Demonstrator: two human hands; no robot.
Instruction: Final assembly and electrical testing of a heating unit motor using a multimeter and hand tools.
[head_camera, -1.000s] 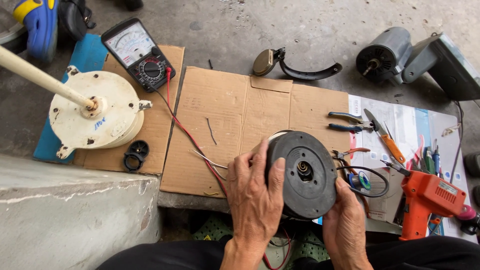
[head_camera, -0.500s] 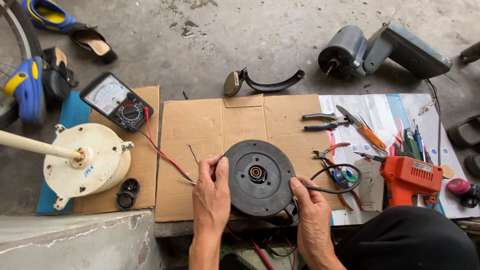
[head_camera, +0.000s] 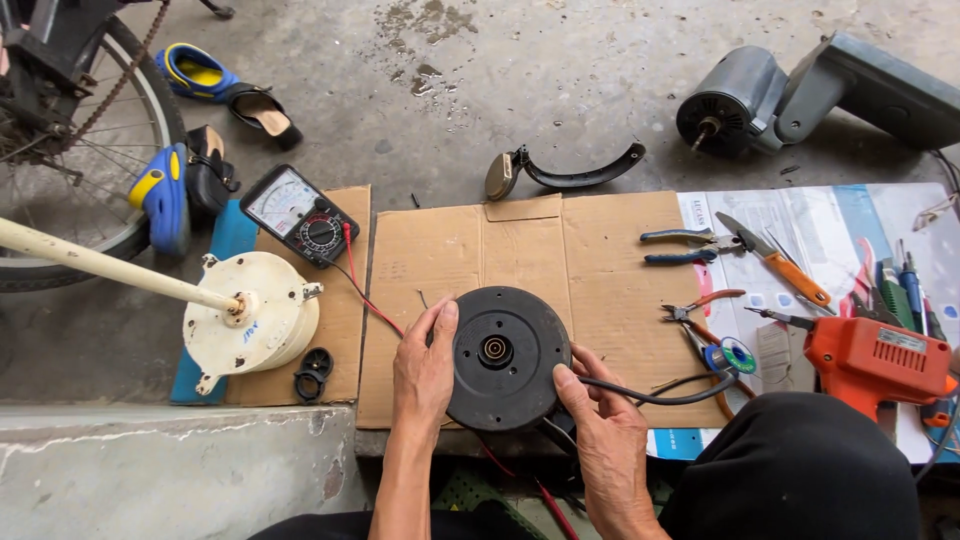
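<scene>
Bicycle wheel (head_camera: 70, 150) cut off at left edge. My palms hide the black motor disc's (head_camera: 505, 355) rim. Meter (head_camera: 300, 215) dial unreadable.

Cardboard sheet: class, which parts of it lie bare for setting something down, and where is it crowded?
The cardboard sheet is bare between the black disc and the curved black part, and left of the blue-handled pliers. It is crowded on the right around the orange drill.
</scene>
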